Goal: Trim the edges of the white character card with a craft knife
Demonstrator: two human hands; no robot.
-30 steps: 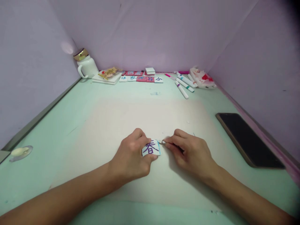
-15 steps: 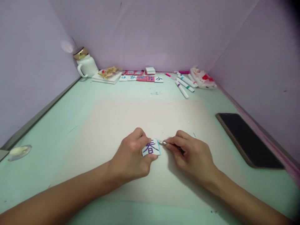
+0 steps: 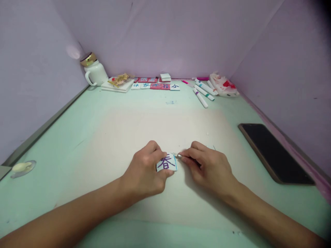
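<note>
A small white tile [image 3: 167,162] with a purple character and a blue right edge is pinched between the thumb and fingers of my left hand [image 3: 148,170], low in the middle of the view. Just right of it, my right hand [image 3: 209,168] is closed on a thin metal tool [image 3: 178,155]. The tool's tip lies at the tile's upper right corner; whether it touches cannot be made out. Most of the tool is hidden in my fingers.
Character tiles [image 3: 156,86] line the back edge. Left of them stand a white jug [image 3: 97,73] and a bag on white slabs [image 3: 115,88]. Markers [image 3: 200,97] and a plastic bag [image 3: 224,85] lie back right, a phone [image 3: 274,151] right, a small dish [image 3: 23,168] far left.
My right hand has shifted slightly to the left and away from me, bringing the metal tool closer to the tile. My left hand and the tile are practically unmoved.
</note>
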